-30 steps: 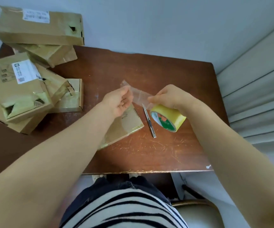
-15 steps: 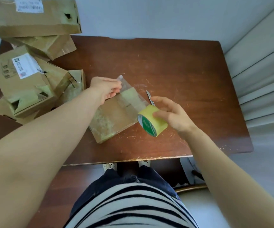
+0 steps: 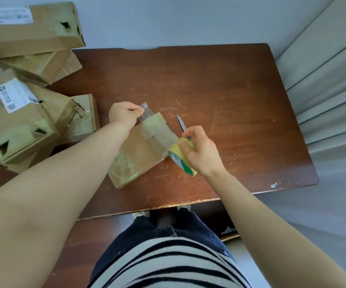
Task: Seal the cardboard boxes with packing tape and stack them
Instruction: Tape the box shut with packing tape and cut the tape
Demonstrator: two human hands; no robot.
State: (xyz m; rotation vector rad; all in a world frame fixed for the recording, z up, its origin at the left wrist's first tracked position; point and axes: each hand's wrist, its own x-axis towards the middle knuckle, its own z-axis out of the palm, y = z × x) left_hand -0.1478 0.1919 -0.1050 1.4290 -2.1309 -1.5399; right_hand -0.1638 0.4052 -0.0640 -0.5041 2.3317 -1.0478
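While box pile (image 3: 22, 121) sat heaped at left end of table (image 3: 230, 90), left hand (image 3: 124, 114) pinched tape end (image 3: 145, 106) beyond far edge of flat box (image 3: 134, 159); strip (image 3: 157, 129) stretched over box to yellow roll (image 3: 177, 159), gripped by right hand (image 3: 202, 154); knife (image 3: 180, 121) lay just behind.

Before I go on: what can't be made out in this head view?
- Head view, tape strip: see-through, so contact with the flat box is unclear.
- Head view, cutter: near end hidden by the right hand and tape roll.
- Head view, label: print too small, blurred.
- Head view, box pile: cut off by left edge.
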